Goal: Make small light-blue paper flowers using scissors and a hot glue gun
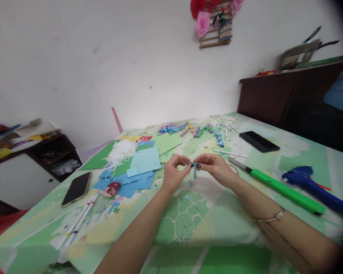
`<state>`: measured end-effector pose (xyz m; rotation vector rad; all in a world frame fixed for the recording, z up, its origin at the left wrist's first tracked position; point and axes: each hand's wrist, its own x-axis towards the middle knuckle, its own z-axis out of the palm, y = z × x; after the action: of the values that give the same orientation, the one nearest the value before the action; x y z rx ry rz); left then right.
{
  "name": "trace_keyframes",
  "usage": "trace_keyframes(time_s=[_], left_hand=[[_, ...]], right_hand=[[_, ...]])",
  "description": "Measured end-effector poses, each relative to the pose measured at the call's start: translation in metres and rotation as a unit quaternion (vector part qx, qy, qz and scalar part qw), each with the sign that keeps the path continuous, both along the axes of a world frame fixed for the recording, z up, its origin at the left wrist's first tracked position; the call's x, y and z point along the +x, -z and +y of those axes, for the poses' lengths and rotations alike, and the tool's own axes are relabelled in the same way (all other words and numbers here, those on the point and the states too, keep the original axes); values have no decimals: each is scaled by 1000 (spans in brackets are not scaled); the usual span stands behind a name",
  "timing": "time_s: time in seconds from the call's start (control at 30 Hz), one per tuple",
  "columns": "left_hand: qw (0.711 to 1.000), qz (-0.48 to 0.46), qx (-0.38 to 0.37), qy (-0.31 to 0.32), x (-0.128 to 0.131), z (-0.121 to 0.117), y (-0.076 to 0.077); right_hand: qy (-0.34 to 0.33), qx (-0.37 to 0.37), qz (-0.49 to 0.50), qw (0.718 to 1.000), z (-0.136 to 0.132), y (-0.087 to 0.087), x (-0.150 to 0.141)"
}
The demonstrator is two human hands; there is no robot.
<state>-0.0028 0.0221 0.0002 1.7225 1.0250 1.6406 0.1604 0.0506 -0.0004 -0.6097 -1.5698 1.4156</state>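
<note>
My left hand (175, 172) and my right hand (214, 167) meet over the middle of the table. Both pinch a small piece of blue paper (194, 172) between fingertips, a short strip of it hanging down. The fingers of each hand are curled and pressed together on the paper. A thin bangle (270, 217) circles my right forearm. Tiny blue paper scraps (186, 197) lie on the green patterned tablecloth (188, 224) just below my hands.
Blue and green paper sheets (140, 167) and a tangle of white string (120, 151) lie left. Two phones (76, 188) (258, 141), a green-handled cutter (277, 186), a blue glue gun (311, 183), white sticks (79, 222) and rolled paper curls (208, 131) rest on the table.
</note>
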Motion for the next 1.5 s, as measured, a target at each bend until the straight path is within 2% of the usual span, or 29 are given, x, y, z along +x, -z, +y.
trace_keyframes(time_s=[0.23, 0.67, 0.87, 1.2, 1.37, 1.5], left_hand=[[996, -63, -49, 35, 0, 0, 1], [993, -79, -67, 61, 3, -4, -6], [990, -88, -77, 76, 4, -1, -4], [975, -151, -81, 142, 0, 4, 4], [966, -184, -94, 154, 1, 6, 6], [970, -177, -98, 135, 1, 7, 6]], right_hand=[[12, 8, -5, 1000, 1, 1, -1], [33, 14, -6, 999, -4, -3, -4], [30, 19, -16, 999, -5, -4, -4], [28, 20, -17, 999, -3, -1, -4], [20, 15, -14, 1000, -4, -2, -4], [47, 33, -14, 998, -4, -3, -4]])
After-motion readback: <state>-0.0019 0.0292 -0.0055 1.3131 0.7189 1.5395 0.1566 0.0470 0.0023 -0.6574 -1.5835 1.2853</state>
